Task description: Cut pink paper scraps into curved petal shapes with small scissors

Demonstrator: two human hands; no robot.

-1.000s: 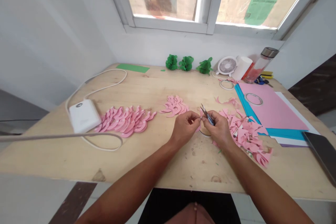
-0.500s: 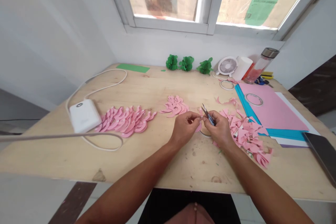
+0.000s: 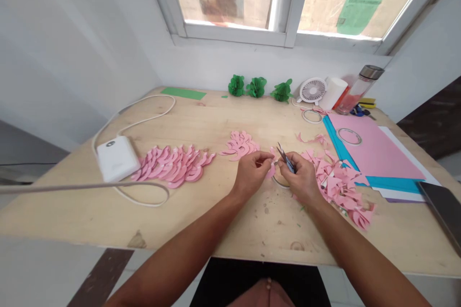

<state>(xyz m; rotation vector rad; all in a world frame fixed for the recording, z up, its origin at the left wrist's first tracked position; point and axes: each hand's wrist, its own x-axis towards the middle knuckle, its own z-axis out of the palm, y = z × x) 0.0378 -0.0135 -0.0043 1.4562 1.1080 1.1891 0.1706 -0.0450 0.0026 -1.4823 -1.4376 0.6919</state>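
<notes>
My left hand (image 3: 252,171) pinches a small curved pink paper piece (image 3: 271,171) at the middle of the table. Just to its right, my right hand (image 3: 299,175) is closed round dark scissors (image 3: 285,157), whose blades point up and left. A ring of tape (image 3: 280,181) lies partly hidden below my hands. Beyond them is a small pile of curved pink pieces (image 3: 240,145). A larger group of overlapping pink pieces (image 3: 175,165) lies to the left. Pink paper scraps (image 3: 340,187) are heaped beside my right hand.
A white power bank (image 3: 118,158) with a cable sits at the left. Green paper shapes (image 3: 257,87), a small fan (image 3: 313,91) and a bottle (image 3: 360,90) stand at the back. Coloured sheets (image 3: 382,153) and a dark phone (image 3: 442,211) lie right.
My left hand has moved slightly left, away from my right hand, with the pink piece. The scissors have barely moved.
</notes>
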